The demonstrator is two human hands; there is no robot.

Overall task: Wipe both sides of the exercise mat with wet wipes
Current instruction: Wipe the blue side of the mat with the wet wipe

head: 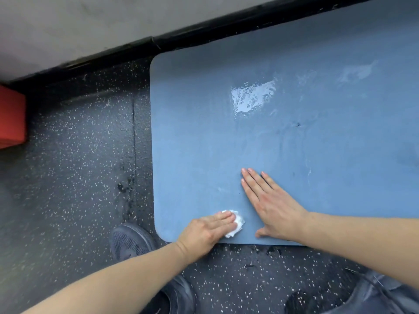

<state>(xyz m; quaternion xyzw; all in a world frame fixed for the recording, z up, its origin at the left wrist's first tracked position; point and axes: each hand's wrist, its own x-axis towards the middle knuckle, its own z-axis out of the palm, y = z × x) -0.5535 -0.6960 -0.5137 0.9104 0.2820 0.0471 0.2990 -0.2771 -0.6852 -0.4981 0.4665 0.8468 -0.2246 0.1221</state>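
Mat cut off right — wipe half-hidden.

Even, moderately bright overhead lighting is recorded. A white glare patch is reflected on a wet area of the blue mat, with fainter sheen to its right. Soft, short shadows are cast beneath the left hand and right hand. Wide-angle bowing is noted along the black baseboard. Slight softness is seen toward the edges.
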